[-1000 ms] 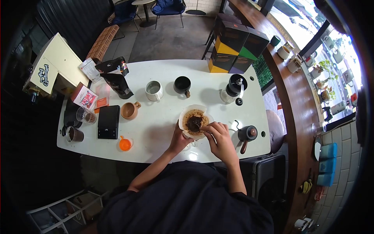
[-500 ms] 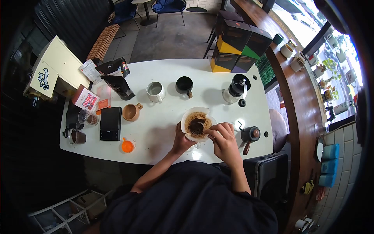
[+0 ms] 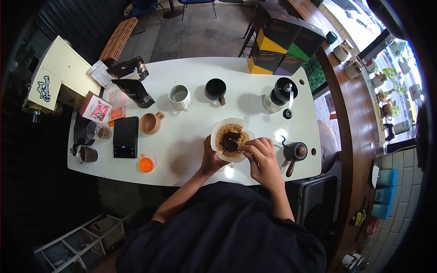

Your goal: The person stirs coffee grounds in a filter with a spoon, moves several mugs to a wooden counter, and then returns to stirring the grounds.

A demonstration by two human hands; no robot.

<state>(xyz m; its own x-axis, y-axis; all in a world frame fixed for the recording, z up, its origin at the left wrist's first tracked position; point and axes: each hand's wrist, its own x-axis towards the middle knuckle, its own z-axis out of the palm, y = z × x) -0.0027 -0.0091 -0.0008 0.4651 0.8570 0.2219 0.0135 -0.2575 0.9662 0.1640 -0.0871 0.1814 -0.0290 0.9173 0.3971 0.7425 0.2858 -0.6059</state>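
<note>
My left hand is closed round the left side of a coffee dripper lined with a white paper filter. Dark wet coffee grounds lie inside, with brown residue up the paper walls. At the filter's right rim, my right hand pinches what looks like a small spoon, its tip down in the grounds. Most of its handle is hidden by my fingers. A clear glass part shows partly beneath the filter. Right of my right hand stands a dark gooseneck kettle with a wooden handle.
Across the white table stand a grey mug, a black cup, a brown cup, a hand grinder, a black scale and an orange cup. Coffee bags and stacked boxes sit at the back.
The camera view has tilted and shifted slightly. My hands keep their grips on the dripper and spoon; the spoon's bowl shows more clearly in the grounds now.
</note>
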